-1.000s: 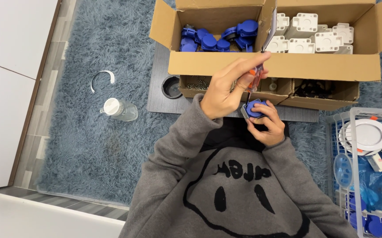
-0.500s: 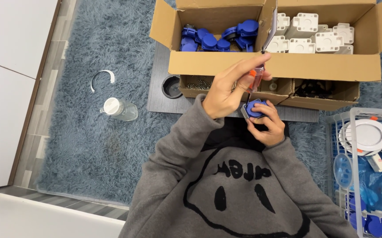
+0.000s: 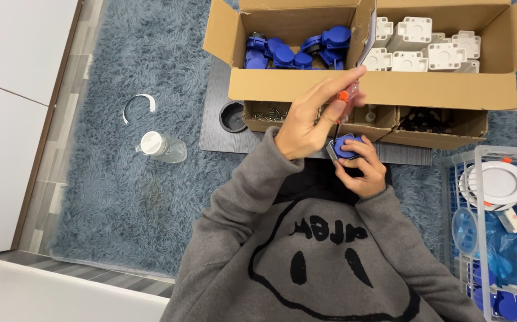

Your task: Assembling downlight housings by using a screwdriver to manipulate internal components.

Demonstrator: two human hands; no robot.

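We hold a screwdriver (image 3: 343, 104) in our left hand (image 3: 309, 122) over the blue socket (image 3: 346, 146) gripped by our right hand (image 3: 362, 170), the cardboard box (image 3: 371, 89) just ahead and a plastic bottle (image 3: 162, 146) on the rug (image 3: 121, 179).

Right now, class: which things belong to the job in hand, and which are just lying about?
In use: screwdriver in left hand; blue part in right hand; cardboard box of blue and white parts.
Lying about: clear bottle; white ring; wire basket.
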